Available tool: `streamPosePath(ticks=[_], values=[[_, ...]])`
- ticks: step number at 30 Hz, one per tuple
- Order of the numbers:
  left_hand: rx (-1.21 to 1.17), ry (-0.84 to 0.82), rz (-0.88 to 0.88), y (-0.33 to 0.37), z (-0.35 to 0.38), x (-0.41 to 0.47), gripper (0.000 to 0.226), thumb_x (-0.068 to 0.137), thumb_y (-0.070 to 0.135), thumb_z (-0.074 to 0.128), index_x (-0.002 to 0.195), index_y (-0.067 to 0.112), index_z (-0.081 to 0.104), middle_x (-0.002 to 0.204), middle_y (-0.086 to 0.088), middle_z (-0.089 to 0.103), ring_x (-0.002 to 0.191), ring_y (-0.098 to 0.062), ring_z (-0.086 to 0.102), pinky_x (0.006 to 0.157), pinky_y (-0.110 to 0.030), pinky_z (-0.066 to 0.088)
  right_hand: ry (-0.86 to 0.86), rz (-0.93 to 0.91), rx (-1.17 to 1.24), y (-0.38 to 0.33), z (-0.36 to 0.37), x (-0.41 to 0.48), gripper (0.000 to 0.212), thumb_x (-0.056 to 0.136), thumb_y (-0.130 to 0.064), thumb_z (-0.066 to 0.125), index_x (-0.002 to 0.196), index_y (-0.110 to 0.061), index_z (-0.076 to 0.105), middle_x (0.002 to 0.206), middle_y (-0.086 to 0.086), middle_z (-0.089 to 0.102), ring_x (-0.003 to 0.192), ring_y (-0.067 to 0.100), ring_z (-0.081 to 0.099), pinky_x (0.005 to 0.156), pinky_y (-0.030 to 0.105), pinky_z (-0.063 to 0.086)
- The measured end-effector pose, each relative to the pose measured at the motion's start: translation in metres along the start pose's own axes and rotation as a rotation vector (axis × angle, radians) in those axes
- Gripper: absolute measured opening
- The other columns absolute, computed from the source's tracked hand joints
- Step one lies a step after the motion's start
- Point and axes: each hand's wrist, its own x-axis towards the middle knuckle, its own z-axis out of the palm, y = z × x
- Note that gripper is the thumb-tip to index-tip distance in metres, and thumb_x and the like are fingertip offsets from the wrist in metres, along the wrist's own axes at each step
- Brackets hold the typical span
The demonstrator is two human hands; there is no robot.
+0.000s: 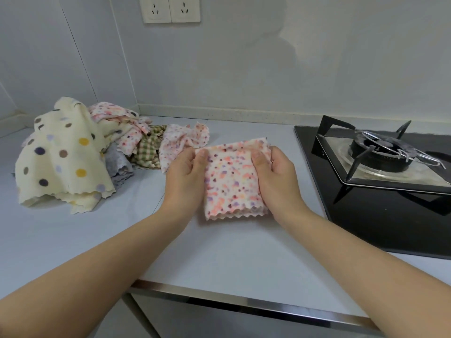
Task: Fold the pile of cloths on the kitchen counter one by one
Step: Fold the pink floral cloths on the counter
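The pale counter [231, 252] fills most of the view, its near edge cut off at the bottom. At the right, a black glass hob [366, 223] runs out of frame, so only one burner [380, 152] shows. The pile of cloths [73, 154] lies rumpled at the left, a cream dotted one draped over the rest, hiding much of the grey and checked ones beneath. The folded floral cloth [231, 181] sits at the centre of the counter, its layers showing only at the zigzag near edge. The left hand [185, 176] and right hand [275, 176] pinch its far corners, thumbs on top and fingers hidden underneath. Two wall sockets [170, 8] are cropped at the top.
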Motion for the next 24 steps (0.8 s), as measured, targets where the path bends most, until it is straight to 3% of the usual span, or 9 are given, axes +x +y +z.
streamPosePath(ticks=[2,5,7,10,14,16,19,21,24], values=[[-0.165,-0.101,-0.123,-0.003,-0.002,0.003,0.041,0.095,0.042,0.053,0.091,0.002,0.058,0.089,-0.021,0.063,0.08,-0.025,0.062,0.076,-0.047,0.052,0.014,-0.055,-0.06,0.0,-0.001,-0.002,0.033,0.099,-0.032,0.05,0.084,-0.003,0.044,0.076,0.001,0.05,0.07,0.01,0.047,0.064,0.029,0.042],[-0.254,-0.175,-0.222,-0.008,0.001,0.0,0.026,0.096,0.031,0.054,0.109,0.01,0.064,0.109,-0.01,0.07,0.103,-0.026,0.067,0.094,-0.05,0.051,-0.045,-0.028,0.023,-0.003,0.0,-0.005,0.024,0.098,-0.026,0.054,0.08,-0.013,0.045,0.072,-0.007,0.05,0.066,0.006,0.048,0.062,0.022,0.043],[-0.16,-0.115,-0.147,-0.013,0.005,-0.001,0.024,0.098,0.031,0.05,0.102,0.012,0.064,0.099,-0.006,0.07,0.094,-0.019,0.066,0.091,-0.039,0.052,-0.071,0.004,0.082,-0.005,0.0,-0.006,0.027,0.097,-0.027,0.054,0.083,-0.006,0.047,0.073,-0.001,0.051,0.069,0.011,0.05,0.061,0.027,0.044],[0.018,-0.034,0.01,-0.009,0.004,-0.004,0.024,0.102,0.029,0.044,0.094,0.018,0.063,0.085,0.005,0.063,0.077,-0.004,0.055,0.07,-0.013,0.044,-0.031,0.0,0.067,-0.004,0.001,-0.006,0.041,0.099,-0.033,0.052,0.082,0.003,0.041,0.07,0.007,0.041,0.065,0.017,0.04,0.058,0.03,0.034],[0.093,-0.022,0.098,-0.011,0.003,0.0,0.034,0.102,0.032,0.044,0.091,0.006,0.062,0.081,-0.01,0.063,0.073,-0.019,0.055,0.07,-0.031,0.045,0.035,-0.016,-0.015,0.002,0.002,-0.003,0.039,0.1,-0.035,0.049,0.078,-0.003,0.042,0.065,0.001,0.041,0.061,0.011,0.038,0.055,0.025,0.034],[0.12,0.002,0.105,-0.01,0.004,0.003,0.042,0.101,0.034,0.045,0.07,0.006,0.048,0.056,0.002,0.045,0.056,-0.012,0.04,0.057,-0.032,0.035,0.041,-0.006,-0.024,0.005,0.002,0.001,0.037,0.1,-0.033,0.048,0.077,-0.005,0.042,0.065,-0.001,0.041,0.062,0.01,0.039,0.056,0.026,0.035],[0.151,-0.001,0.098,-0.008,0.0,0.006,0.05,0.099,0.038,0.046,0.059,0.017,0.027,0.046,0.011,0.024,0.047,-0.007,0.023,0.05,-0.026,0.024,0.018,0.0,0.004,0.009,0.0,0.002,0.039,0.1,-0.034,0.048,0.077,-0.004,0.042,0.067,-0.001,0.042,0.064,0.01,0.04,0.058,0.026,0.036],[0.152,-0.012,0.088,-0.012,-0.005,0.008,0.051,0.098,0.039,0.05,0.058,0.016,0.03,0.048,0.01,0.026,0.047,-0.008,0.025,0.049,-0.025,0.025,0.003,0.019,0.023,0.011,0.0,0.001,0.039,0.1,-0.033,0.048,0.076,-0.005,0.04,0.067,-0.002,0.04,0.064,0.008,0.039,0.058,0.023,0.035],[0.135,-0.028,0.086,-0.016,-0.006,0.008,0.034,0.096,0.028,0.056,0.065,0.014,0.055,0.057,0.006,0.049,0.056,-0.003,0.044,0.054,-0.016,0.037,0.007,0.119,0.081,0.018,-0.002,0.005,0.035,0.102,-0.03,0.043,0.087,0.001,0.044,0.077,0.002,0.049,0.073,0.012,0.048,0.069,0.034,0.044]])
